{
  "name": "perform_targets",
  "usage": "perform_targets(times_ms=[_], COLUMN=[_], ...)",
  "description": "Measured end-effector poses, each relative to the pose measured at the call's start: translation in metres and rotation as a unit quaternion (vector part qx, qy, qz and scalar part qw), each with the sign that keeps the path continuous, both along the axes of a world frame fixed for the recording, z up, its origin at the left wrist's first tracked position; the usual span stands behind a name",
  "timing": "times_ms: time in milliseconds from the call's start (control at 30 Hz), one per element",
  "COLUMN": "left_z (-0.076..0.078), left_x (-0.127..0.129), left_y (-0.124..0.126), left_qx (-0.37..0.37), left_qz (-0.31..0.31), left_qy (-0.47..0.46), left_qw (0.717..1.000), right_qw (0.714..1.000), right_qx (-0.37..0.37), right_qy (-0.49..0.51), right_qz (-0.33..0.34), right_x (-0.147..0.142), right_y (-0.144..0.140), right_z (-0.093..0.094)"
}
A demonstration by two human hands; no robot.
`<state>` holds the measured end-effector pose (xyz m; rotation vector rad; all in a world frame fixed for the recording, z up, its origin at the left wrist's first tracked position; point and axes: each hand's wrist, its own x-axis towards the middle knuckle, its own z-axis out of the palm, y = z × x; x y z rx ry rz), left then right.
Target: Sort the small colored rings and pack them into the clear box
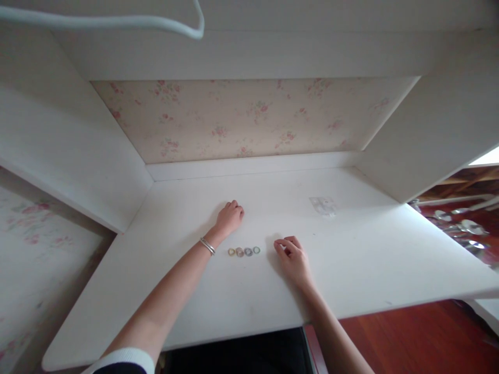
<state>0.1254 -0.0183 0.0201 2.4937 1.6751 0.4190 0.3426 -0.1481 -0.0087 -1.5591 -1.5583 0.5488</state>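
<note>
Four rings in row on table; our left hand nearer far edge, right hand beside; can't tell either grip.

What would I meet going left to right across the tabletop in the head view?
Silver bracelet, gold-coloured ring, pinkish ring, grey ring, pale green ring, right hand, clear packet.

Wht desk, floral wallpaper bhnd, reddish flr.

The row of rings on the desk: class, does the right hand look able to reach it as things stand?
Probably yes: the right hand is close beside the row of rings, with nothing visible between them.
</note>
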Motion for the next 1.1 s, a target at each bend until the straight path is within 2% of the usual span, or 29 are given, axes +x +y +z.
perform_targets(times_ms=[133, 233, 400, 533, 667, 867, 1100], left_z=[-0.001, -0.002, 0.001, 0.002, -0.004, -0.014, -0.014], left_x=[-0.005, -0.011, -0.029, -0.045, -0.053, -0.052, -0.052], left_y=[-0.008, -0.025, -0.067, -0.103, -0.127, -0.136, -0.137], left_qx=[-0.003, 0.002, 0.043, 0.039, 0.028, 0.03, 0.029], left_qz=[-0.021, -0.029, -0.039, -0.039, -0.052, -0.066, -0.064], left_qy=[-0.008, -0.023, -0.131, -0.201, -0.228, -0.212, -0.187], left_qw=[1.0, 0.999, 0.99, 0.978, 0.972, 0.975, 0.98], right_qw=[1.0, 1.0, 1.0, 1.0, 0.999, 0.998, 0.997], right_qx=[-0.002, -0.002, -0.002, -0.006, -0.01, -0.015, -0.013], right_qy=[-0.001, -0.003, -0.012, -0.023, -0.036, -0.062, -0.071], right_qz=[0.0, -0.002, 0.004, 0.002, 0.006, 0.002, 0.004], right_x=[0.0, 0.0, -0.001, -0.003, -0.005, -0.007, -0.01], right_y=[-0.001, -0.002, -0.004, -0.004, -0.004, -0.005, -0.006], right_z=[-0.001, -0.001, -0.001, 0.001, 0.001, 0.002, 0.002])
